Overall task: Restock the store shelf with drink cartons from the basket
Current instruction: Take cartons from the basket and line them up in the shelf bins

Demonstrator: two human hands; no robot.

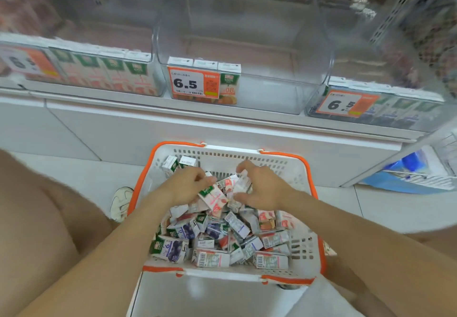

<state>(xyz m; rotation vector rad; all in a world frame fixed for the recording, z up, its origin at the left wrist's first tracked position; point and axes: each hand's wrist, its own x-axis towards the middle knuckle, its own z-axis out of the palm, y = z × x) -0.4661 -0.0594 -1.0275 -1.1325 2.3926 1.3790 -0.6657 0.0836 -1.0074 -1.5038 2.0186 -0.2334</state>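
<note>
A white basket with an orange rim (284,166) stands on the floor below the shelf, heaped with several small drink cartons (222,240). Both hands reach into its far half. My left hand (184,184) grips a pink and white carton with a green top (214,199), tilted. My right hand (259,185) closes on a pale carton (241,183) beside it. On the shelf, the middle clear bin (272,94) holds three orange-fruit cartons (228,82) at its left front, behind a 6.5 price tag (193,83).
A clear bin (99,74) at the left holds a row of pink cartons; another bin (385,109) at the right holds dark-labelled cartons. A white shoe (121,203) rests left of the basket. Blue packaging (410,171) lies at the right.
</note>
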